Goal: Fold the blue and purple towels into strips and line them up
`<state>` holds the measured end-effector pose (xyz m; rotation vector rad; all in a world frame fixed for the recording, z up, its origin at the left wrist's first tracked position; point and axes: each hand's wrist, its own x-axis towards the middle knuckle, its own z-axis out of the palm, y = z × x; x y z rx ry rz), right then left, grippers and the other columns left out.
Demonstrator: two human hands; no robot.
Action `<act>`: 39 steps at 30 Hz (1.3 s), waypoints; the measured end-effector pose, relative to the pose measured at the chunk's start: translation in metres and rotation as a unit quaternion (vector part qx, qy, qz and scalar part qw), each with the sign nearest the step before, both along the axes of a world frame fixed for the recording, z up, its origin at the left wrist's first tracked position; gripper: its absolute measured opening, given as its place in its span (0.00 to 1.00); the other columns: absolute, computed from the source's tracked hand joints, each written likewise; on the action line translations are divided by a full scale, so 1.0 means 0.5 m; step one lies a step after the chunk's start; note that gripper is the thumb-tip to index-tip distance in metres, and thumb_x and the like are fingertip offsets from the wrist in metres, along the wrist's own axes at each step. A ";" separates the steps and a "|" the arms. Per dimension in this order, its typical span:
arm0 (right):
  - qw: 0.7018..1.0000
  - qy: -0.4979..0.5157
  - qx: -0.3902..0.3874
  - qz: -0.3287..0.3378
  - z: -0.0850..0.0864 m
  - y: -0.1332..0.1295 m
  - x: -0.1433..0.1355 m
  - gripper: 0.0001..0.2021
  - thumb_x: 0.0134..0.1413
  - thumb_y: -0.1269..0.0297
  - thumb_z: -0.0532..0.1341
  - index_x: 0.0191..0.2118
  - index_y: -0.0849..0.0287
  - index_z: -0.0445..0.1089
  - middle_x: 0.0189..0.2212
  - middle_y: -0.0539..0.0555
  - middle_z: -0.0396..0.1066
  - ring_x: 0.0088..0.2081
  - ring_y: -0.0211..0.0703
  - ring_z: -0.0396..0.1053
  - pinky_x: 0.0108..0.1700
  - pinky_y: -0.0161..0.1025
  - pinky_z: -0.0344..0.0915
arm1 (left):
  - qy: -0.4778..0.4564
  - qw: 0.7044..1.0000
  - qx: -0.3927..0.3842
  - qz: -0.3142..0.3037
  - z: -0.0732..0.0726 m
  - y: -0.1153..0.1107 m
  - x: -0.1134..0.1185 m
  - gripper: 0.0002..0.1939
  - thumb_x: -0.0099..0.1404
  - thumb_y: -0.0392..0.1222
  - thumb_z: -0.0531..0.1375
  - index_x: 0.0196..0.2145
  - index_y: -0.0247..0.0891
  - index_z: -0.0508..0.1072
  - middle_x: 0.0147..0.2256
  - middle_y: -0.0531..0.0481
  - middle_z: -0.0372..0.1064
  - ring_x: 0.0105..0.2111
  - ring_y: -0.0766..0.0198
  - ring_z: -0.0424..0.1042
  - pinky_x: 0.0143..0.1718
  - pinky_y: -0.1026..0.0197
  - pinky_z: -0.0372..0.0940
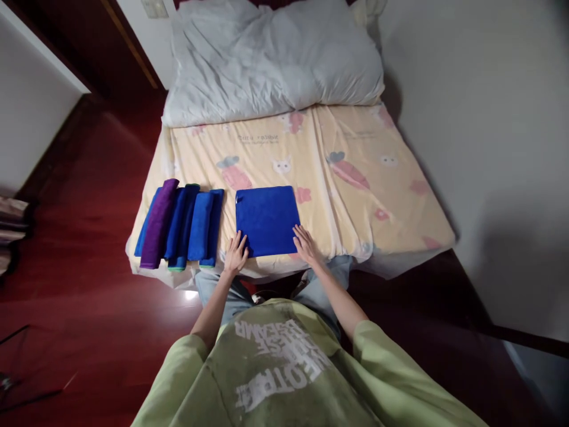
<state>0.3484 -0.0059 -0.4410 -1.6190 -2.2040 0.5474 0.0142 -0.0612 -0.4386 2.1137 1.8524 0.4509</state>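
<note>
A square blue towel (268, 219) lies flat on the bed in front of me, with a small white tag at its far left corner. At its near left edge rests my left hand (236, 254), fingers spread and touching the cloth. My right hand (304, 244) lies open on the opposite side, fingertips at the towel's right edge. To the left, several rolled towels lie side by side: a purple rolled towel (159, 225) sits on top of blue ones, and a blue rolled towel (200, 226) is nearer the square towel.
The bed (386, 184) has a yellow sheet with carrots and rabbits. A large white-grey quilt (275, 59) is bunched at its far end. A white wall (489, 148) runs along the right. Dark red floor (98, 207) shows on the left, with a thin black stand (26, 379) at lower left.
</note>
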 end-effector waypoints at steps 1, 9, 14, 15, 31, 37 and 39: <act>1.000 0.020 0.006 -0.008 0.002 -0.008 0.011 0.29 0.74 0.58 0.42 0.74 0.60 0.56 0.73 0.56 0.54 0.75 0.45 0.46 0.75 0.53 0.49 | -0.006 1.000 -0.002 -0.016 0.000 -0.016 -0.009 0.30 0.75 0.44 0.48 0.71 0.35 0.60 0.75 0.42 0.42 0.75 0.55 0.40 0.75 0.44 0.45; 0.995 0.023 0.043 0.081 -0.009 -0.111 0.084 0.26 0.71 0.67 0.46 0.69 0.60 0.65 0.69 0.56 0.62 0.72 0.46 0.56 0.75 0.55 0.54 | -0.024 0.997 0.009 -0.073 -0.031 -0.106 -0.054 0.30 0.73 0.36 0.47 0.70 0.37 0.61 0.71 0.40 0.56 0.73 0.55 0.47 0.73 0.40 0.51; 0.993 0.006 0.056 0.101 -0.032 -0.103 0.079 0.28 0.67 0.74 0.44 0.67 0.61 0.68 0.67 0.57 0.65 0.71 0.45 0.59 0.74 0.55 0.55 | -0.023 0.993 -0.002 -0.112 -0.030 -0.073 -0.037 0.30 0.71 0.31 0.45 0.68 0.38 0.66 0.69 0.43 0.60 0.72 0.59 0.51 0.73 0.43 0.52; 0.993 0.007 0.053 0.107 -0.033 -0.098 0.076 0.28 0.66 0.75 0.45 0.67 0.60 0.68 0.66 0.57 0.66 0.70 0.45 0.60 0.74 0.55 0.56 | -0.022 0.993 -0.007 -0.112 -0.030 -0.069 -0.034 0.30 0.71 0.30 0.45 0.68 0.38 0.66 0.68 0.43 0.61 0.72 0.60 0.52 0.73 0.43 0.52; 0.997 0.031 0.005 0.070 -0.034 -0.041 0.046 0.28 0.58 0.79 0.49 0.58 0.61 0.77 0.61 0.57 0.72 0.66 0.49 0.67 0.70 0.58 0.62 | -0.119 0.992 -0.034 -0.026 -0.033 -0.039 -0.034 0.31 0.64 0.25 0.48 0.59 0.36 0.76 0.63 0.48 0.69 0.69 0.59 0.60 0.71 0.46 0.58; 0.997 0.067 0.005 0.035 -0.021 -0.042 0.041 0.25 0.58 0.79 0.51 0.52 0.60 0.80 0.57 0.57 0.75 0.63 0.48 0.70 0.68 0.54 0.65 | -0.159 0.987 -0.016 -0.021 -0.043 -0.024 -0.046 0.28 0.62 0.25 0.48 0.51 0.35 0.81 0.60 0.47 0.72 0.67 0.58 0.64 0.70 0.46 0.60; 0.997 0.077 0.003 0.026 -0.018 -0.044 0.039 0.25 0.58 0.79 0.50 0.52 0.62 0.80 0.58 0.58 0.75 0.63 0.46 0.70 0.69 0.51 0.65 | -0.183 0.983 -0.007 -0.019 -0.050 -0.021 -0.048 0.27 0.62 0.25 0.48 0.49 0.35 0.82 0.58 0.46 0.74 0.66 0.57 0.66 0.70 0.44 0.61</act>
